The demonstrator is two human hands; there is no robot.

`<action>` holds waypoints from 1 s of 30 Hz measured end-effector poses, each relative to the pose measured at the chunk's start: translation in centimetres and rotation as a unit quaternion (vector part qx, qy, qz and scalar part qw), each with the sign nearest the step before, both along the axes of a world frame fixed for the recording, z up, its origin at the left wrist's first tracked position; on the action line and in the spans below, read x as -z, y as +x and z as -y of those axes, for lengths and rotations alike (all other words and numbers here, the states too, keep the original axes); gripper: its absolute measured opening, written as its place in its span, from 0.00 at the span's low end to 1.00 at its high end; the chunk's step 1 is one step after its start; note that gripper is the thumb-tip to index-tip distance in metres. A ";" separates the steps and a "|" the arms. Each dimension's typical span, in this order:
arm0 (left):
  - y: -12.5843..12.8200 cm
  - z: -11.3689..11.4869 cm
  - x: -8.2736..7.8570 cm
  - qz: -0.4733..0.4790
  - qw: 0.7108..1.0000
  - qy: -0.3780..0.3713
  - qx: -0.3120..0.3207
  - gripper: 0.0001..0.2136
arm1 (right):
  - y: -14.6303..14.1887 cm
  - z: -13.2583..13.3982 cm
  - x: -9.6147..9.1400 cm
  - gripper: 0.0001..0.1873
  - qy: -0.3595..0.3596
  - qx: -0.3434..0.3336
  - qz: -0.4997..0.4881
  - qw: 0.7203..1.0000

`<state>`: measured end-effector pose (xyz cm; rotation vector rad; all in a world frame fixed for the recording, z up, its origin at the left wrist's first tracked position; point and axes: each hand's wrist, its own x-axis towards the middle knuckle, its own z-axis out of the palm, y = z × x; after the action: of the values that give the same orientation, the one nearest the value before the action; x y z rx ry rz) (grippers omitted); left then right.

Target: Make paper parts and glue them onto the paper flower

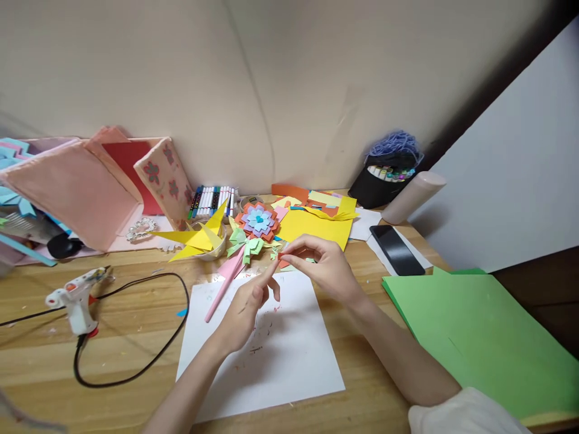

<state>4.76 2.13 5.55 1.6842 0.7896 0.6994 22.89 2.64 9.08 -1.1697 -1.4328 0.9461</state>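
Note:
Above a white sheet of paper [298, 361], my right hand [323, 265] pinches a small red-orange paper piece [281, 255] between thumb and fingertips. My left hand [246, 310] reaches up from below with its index finger stretched out, its tip at that piece; its other fingers are loosely bent and apart. Just behind lies a layered paper flower [257, 220] in orange, purple and blue. Green folded paper leaves [246, 249] sit under the flower, by a pink paper stem [224, 291] that rests partly on the white sheet.
To the left lie a hot glue gun [80, 301] and its looped black cord [185, 301]. A bowl with yellow paper spikes [194, 240], markers [212, 201] and yellow paper [312, 228] stand behind. At right are a phone [397, 249], bottle [414, 196], pen holder [384, 178] and green sheets [488, 337].

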 end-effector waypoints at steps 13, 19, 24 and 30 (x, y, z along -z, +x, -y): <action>-1.0 1.5 0.3 -0.063 0.981 0.096 -0.159 0.20 | -0.7 0.4 0.6 0.03 0.184 -0.072 0.099 0.975; -1.2 1.1 0.6 -0.031 0.958 0.070 -0.278 0.21 | -2.1 0.2 2.5 0.04 0.252 -0.092 0.148 0.952; -1.7 0.0 0.4 -0.098 0.935 0.123 -0.317 0.20 | -3.2 -0.2 4.3 0.05 0.269 -0.106 0.160 0.944; -2.0 -3.1 1.3 -0.240 0.883 0.228 -0.334 0.18 | -3.6 -1.4 5.4 0.03 0.198 -0.078 0.096 0.972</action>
<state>2.78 5.23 4.22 2.0522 1.7170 1.0029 19.28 4.06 3.65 -0.8770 -1.7943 0.6212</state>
